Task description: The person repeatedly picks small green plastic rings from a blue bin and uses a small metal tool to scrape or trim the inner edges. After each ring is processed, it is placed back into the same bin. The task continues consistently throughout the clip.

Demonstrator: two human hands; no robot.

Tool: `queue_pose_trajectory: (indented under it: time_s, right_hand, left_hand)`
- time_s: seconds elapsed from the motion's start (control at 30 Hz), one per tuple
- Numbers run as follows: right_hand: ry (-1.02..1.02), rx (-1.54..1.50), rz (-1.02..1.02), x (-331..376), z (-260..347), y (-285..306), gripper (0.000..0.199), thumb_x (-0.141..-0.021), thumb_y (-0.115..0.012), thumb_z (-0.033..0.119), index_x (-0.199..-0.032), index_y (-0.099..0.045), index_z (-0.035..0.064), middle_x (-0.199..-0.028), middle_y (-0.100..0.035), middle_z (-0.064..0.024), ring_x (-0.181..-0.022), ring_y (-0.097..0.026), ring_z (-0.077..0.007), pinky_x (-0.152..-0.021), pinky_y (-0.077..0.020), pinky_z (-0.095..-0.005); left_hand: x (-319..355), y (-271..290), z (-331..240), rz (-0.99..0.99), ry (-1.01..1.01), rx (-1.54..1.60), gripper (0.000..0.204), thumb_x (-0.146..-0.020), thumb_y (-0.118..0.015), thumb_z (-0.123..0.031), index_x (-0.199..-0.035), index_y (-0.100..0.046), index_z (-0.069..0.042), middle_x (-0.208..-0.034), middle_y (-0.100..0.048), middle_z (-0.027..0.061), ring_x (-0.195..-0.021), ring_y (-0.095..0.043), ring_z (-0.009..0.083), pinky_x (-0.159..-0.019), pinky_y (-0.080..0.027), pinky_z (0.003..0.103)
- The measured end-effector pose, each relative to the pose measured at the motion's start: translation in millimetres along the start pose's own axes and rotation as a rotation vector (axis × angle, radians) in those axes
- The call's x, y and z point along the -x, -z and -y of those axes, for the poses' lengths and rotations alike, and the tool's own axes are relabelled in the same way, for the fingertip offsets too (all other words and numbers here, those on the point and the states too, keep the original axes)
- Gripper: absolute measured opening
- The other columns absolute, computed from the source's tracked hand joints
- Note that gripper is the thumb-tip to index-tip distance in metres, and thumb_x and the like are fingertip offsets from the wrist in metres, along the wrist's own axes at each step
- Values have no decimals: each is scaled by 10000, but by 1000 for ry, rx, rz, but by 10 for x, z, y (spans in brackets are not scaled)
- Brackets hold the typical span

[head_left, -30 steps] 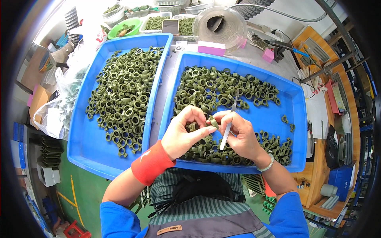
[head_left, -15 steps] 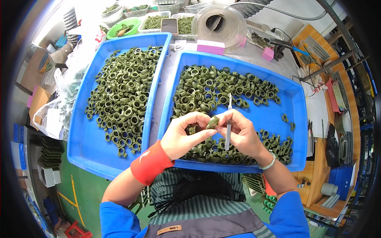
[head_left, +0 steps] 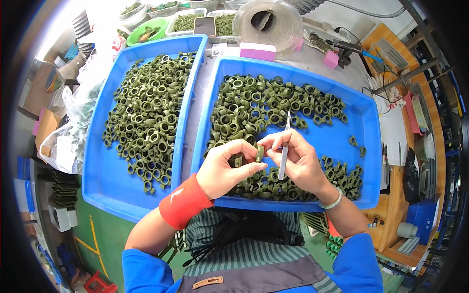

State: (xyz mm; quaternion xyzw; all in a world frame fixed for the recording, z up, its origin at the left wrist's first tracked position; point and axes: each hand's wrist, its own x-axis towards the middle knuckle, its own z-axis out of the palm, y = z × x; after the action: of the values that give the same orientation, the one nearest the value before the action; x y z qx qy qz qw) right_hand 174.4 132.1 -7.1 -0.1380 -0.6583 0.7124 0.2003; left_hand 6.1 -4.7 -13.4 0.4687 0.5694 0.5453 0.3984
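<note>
Over the right-hand blue tray point(head_left: 288, 209), my left hand point(head_left: 222, 166) pinches a small dark green ring point(head_left: 260, 153) between thumb and index finger. The ring is seen nearly edge-on. My right hand point(head_left: 304, 163) grips a slim metal scalpel point(head_left: 283, 163), its blade pointing away from me. The right fingertips are close against the held ring, and whether they press on it is hard to make out. Many similar green rings point(head_left: 239, 112) lie in this tray, heaped at its far and near sides.
A second blue tray point(head_left: 97, 188) on the left holds a big heap of green rings point(head_left: 149, 107). Behind stand a phone point(head_left: 204, 26), a green bowl point(head_left: 147, 32), tubs of small green pieces point(head_left: 187, 21), a large round container point(head_left: 267, 24) and pink blocks point(head_left: 258, 52).
The ring has turned more upright in my left fingers. My right hand and the scalpel have shifted slightly right and away. The view has moved a little.
</note>
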Motion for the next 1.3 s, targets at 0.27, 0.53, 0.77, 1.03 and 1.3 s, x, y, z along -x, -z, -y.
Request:
queue_pose_trajectory:
  time_s: [0.27, 0.53, 0.77, 1.03, 1.3]
  right_hand:
    - [-17, 10, -1, 9, 18, -86, 220, -929, -647, -29, -1043, -477, 53, -1106, -582, -76, -932, -594, -113, -792, -532, -271]
    - [-64, -31, -57, 5, -30, -3, 123, -974, -561, -28, -1005, -486, 65, -968, -589, -32, -892, -583, -91, -772, -500, -260]
    - [-79, 19, -66, 13, 31, -25, 189, -940, -652, 32, -1019, -482, 58, -980, -556, -23, -902, -576, -90, -806, -504, -259]
    - [-95, -63, -76, 36, -4, 9, 283, -887, -710, 24, -1031, -469, 63, -1004, -528, -27, -940, -569, -105, -891, -511, -287]
    - [-88, 40, -47, 51, 11, -21, 206, -913, -643, 11, -1008, -467, 61, -1001, -532, -29, -925, -555, -93, -851, -511, -275]
  left_hand:
    - [15, -53, -13, 7, -40, -47, 155, -826, -787, -57, -896, -656, -12, -825, -647, 10, -776, -588, 81, -724, -497, 249]
    - [35, -77, 8, 66, -48, -71, 217, -828, -798, -93, -992, -680, -14, -828, -651, 27, -746, -584, 86, -709, -510, 251]
    - [15, -26, -35, 70, 60, -3, 201, -833, -785, -66, -1005, -695, -11, -905, -682, 25, -835, -616, 99, -781, -500, 263]
    - [-35, 38, 6, 55, -170, -232, 240, -826, -751, -4, -1063, -718, -20, -943, -714, 93, -845, -664, 200, -776, -516, 299]
    - [-37, 35, 12, 52, -182, -198, 297, -814, -754, 21, -1103, -741, -44, -927, -715, 93, -836, -670, 195, -751, -525, 294]
